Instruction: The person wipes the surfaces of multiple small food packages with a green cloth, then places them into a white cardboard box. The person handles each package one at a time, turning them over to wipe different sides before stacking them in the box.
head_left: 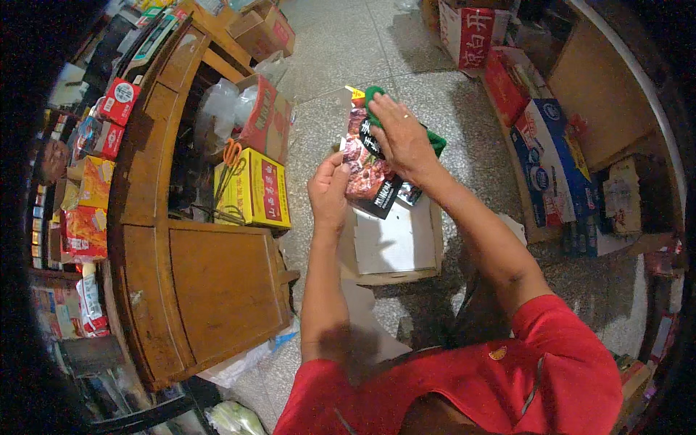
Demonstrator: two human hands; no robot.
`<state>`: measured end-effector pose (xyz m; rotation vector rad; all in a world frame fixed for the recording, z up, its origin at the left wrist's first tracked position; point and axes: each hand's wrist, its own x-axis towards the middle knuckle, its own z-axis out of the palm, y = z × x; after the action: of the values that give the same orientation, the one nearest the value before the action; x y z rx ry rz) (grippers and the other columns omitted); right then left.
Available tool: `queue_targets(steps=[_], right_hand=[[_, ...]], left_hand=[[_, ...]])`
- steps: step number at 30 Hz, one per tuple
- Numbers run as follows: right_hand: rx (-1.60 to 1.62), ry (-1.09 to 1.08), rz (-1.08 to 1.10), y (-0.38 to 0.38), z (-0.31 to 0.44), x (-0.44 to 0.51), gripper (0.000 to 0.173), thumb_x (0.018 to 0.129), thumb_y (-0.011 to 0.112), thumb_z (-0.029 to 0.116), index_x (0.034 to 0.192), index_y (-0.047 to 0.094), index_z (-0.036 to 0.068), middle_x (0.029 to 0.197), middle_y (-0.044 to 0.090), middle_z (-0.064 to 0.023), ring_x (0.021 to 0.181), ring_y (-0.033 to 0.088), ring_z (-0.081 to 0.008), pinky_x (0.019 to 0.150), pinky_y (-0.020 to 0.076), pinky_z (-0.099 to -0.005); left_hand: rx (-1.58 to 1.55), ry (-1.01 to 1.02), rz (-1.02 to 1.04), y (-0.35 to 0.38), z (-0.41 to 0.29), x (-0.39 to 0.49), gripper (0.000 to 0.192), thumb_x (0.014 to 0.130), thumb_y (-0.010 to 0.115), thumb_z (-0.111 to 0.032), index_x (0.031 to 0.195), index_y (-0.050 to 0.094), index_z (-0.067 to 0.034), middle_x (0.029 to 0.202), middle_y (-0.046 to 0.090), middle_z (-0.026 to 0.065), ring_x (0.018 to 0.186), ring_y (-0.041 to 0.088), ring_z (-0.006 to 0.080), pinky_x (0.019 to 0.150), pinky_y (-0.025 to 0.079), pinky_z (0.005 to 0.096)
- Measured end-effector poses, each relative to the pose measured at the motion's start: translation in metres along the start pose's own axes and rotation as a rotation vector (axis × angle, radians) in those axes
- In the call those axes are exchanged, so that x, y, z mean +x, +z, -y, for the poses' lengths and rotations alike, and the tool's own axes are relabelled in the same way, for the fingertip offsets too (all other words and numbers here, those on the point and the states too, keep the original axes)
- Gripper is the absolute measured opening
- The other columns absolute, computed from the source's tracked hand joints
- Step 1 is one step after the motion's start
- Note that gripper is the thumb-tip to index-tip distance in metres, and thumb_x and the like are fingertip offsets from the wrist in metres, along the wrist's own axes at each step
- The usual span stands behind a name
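A printed food package (365, 163) with a meat picture and a black lower end is held out in front of me. My left hand (330, 187) pinches its left edge between thumb and fingers. My right hand (402, 138) lies flat over a green cloth (436, 142), pressed against the package's upper right face. The cloth sticks out past the fingertips and below the palm. Beneath the package, an open shallow cardboard box (397, 239) with a pale inside rests on the floor. Another dark, glossy packet (409, 193) shows partly under the package's lower right corner.
A wooden cabinet (217, 283) stands at left, beside a yellow carton (277, 190) with orange-handled scissors (232, 154) and a red carton (266, 122) holding plastic bags. At right, shelves hold a blue and white box (549, 163) and a red box (505, 81).
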<state>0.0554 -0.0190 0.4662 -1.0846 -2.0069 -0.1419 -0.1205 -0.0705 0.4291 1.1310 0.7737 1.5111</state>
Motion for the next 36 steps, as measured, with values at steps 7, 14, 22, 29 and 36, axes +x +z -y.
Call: queue_targets(steps=[7, 14, 22, 29, 36], right_hand=[[0.226, -0.342, 0.134, 0.015, 0.064, -0.03, 0.054, 0.082, 0.061, 0.011, 0.132, 0.049, -0.004, 0.141, 0.047, -0.0219, 0.133, 0.044, -0.037, 0.113, 0.0318, -0.0487], [0.161, -0.316, 0.08, 0.006, 0.049, -0.015, 0.05, 0.084, 0.058, 0.012, 0.131, 0.05, 0.0, 0.143, 0.047, -0.0177, 0.134, 0.044, -0.0317, 0.113, 0.0332, -0.0467], [0.109, 0.203, -0.157, 0.0, -0.03, -0.002, 0.036, 0.092, 0.056, 0.014, 0.125, 0.054, 0.001, 0.126, 0.058, -0.023, 0.114, 0.058, -0.0383, 0.098, 0.0462, -0.0449], [0.164, 0.746, -0.197, -0.004, -0.072, 0.003, 0.041, 0.097, 0.045, 0.034, 0.091, 0.064, -0.001, 0.091, 0.065, -0.0273, 0.088, 0.063, -0.0452, 0.08, 0.0468, -0.0531], [0.587, 0.745, 0.136, 0.012, -0.062, -0.01, 0.046, 0.096, 0.045, 0.04, 0.08, 0.06, -0.001, 0.066, 0.062, -0.0164, 0.062, 0.062, -0.0308, 0.062, 0.0466, -0.0443]], left_hand=[[-0.113, 0.053, -0.063, -0.023, -0.001, 0.0, 0.026, 0.096, 0.049, -0.005, 0.119, 0.06, 0.0, 0.111, 0.065, 0.0056, 0.096, 0.063, 0.0122, 0.085, 0.052, 0.0278], [-0.033, 0.01, 0.091, -0.028, -0.005, -0.006, 0.032, 0.097, 0.054, -0.01, 0.127, 0.057, 0.001, 0.116, 0.065, 0.0067, 0.102, 0.062, 0.0132, 0.09, 0.05, 0.0289], [0.243, -0.025, 0.191, -0.016, -0.008, -0.014, 0.035, 0.095, 0.058, -0.008, 0.127, 0.058, 0.006, 0.116, 0.065, 0.0086, 0.101, 0.061, 0.0122, 0.09, 0.049, 0.0271], [0.368, -0.079, 0.227, -0.027, -0.01, -0.01, 0.033, 0.095, 0.058, -0.007, 0.125, 0.059, 0.005, 0.113, 0.066, 0.0074, 0.1, 0.061, 0.0112, 0.089, 0.049, 0.027], [0.455, -0.048, 0.178, -0.029, -0.004, -0.008, 0.034, 0.094, 0.057, -0.007, 0.127, 0.058, 0.003, 0.116, 0.066, 0.0075, 0.105, 0.061, 0.0137, 0.094, 0.048, 0.028]])
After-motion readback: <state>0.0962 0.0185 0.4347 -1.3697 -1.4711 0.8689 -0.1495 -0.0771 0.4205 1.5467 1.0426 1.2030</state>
